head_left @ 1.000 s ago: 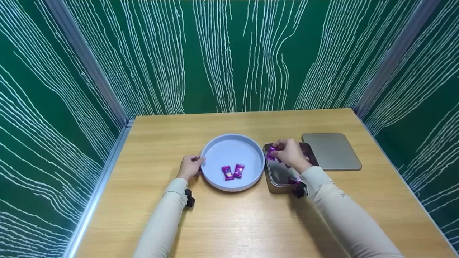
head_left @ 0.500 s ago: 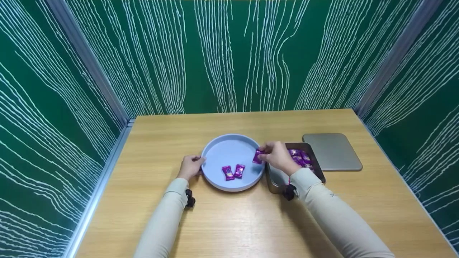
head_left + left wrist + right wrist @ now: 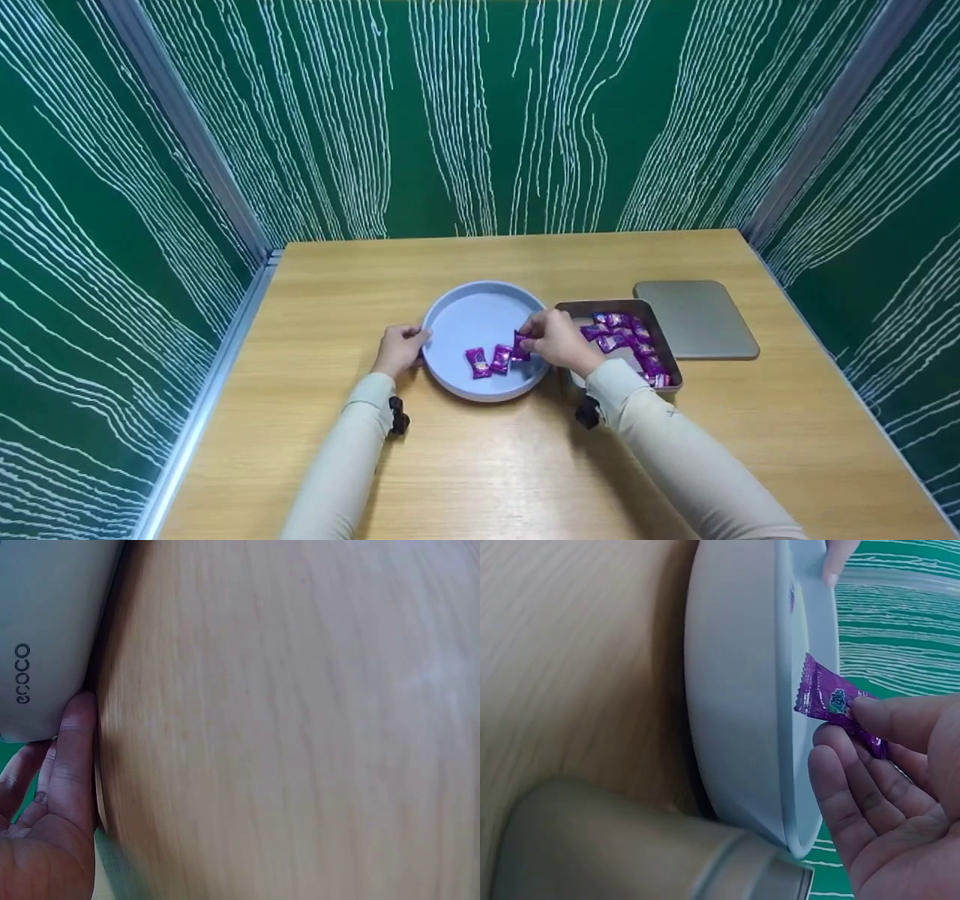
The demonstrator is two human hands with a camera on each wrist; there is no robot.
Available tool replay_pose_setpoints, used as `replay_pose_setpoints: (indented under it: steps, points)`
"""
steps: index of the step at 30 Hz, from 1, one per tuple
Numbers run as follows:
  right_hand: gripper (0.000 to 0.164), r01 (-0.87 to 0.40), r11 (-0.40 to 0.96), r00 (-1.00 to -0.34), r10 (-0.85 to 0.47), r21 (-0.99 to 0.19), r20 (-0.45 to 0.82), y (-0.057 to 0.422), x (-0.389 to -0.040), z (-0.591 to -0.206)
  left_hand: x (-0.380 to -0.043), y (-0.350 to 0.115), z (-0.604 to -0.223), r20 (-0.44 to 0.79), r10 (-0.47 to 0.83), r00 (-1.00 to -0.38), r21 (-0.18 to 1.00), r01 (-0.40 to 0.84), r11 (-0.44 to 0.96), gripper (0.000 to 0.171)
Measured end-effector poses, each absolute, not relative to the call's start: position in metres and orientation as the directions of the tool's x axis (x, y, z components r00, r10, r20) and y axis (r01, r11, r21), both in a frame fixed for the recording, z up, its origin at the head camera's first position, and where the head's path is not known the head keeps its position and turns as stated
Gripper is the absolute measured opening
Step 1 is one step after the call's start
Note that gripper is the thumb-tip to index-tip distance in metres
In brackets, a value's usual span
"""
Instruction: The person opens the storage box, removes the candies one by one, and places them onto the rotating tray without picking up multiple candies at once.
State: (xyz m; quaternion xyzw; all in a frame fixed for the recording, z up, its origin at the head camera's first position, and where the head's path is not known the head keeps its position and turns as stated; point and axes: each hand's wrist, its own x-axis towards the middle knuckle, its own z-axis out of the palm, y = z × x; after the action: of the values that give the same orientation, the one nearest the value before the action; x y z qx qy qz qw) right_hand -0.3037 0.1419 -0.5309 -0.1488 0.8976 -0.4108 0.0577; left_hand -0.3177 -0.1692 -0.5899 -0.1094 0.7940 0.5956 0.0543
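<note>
My left hand (image 3: 400,349) grips the left edge of a round pale-blue tray (image 3: 480,300), thumb on the rim and fingers at the side and underneath. In the left wrist view the fingers (image 3: 73,757) touch the outer wall of the tray (image 3: 52,607), which bears the lettering "ecoco". Over the tray's right part, my right hand (image 3: 559,345) pinches a purple wrapped candy (image 3: 832,696) between thumb and fingers. Two similar candies (image 3: 478,363) lie inside the tray. Just right of it stands an open metal tin (image 3: 666,352) with several purple candies (image 3: 615,341), partly covered by my right forearm.
A flat grey metal lid (image 3: 697,319) lies on the table to the right of the tin, against its side. The wooden table (image 3: 480,465) ends at green walls (image 3: 420,187) with white streaks on the far and both lateral sides.
My right hand has carried the candy leftward from above the tin, across the rim, to over the tray. More of the tin's candies have come into sight. My left hand has stayed in place.
</note>
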Motion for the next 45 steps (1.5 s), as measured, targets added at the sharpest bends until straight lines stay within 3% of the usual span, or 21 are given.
replay_pose_setpoints:
  steps: [11, 26, 36, 45]
  points:
    - [0.007, -0.284, 0.608, -0.924, -0.381, -0.741, 0.041, 0.128, -0.302, -0.547, -0.319, -0.169, -0.594, -0.197, -0.114, -0.974, 0.934, -0.222, 0.278, 0.026]
    - [0.012, -0.271, 0.746, -0.931, -0.364, -0.608, -0.031, 0.122, -0.300, -0.552, -0.322, -0.169, -0.594, -0.206, -0.112, -0.972, 0.932, -0.230, 0.280, 0.023]
    - [0.019, -0.358, 0.750, -0.919, -0.388, -0.556, 0.068, 0.124, -0.303, -0.558, -0.318, -0.169, -0.592, -0.200, -0.113, -0.973, 0.934, -0.224, 0.277, 0.026]
    - [0.029, -0.277, 0.693, -0.943, -0.328, -0.665, 0.052, 0.134, -0.306, -0.548, -0.318, -0.168, -0.590, -0.220, -0.118, -0.968, 0.928, -0.245, 0.282, 0.026]
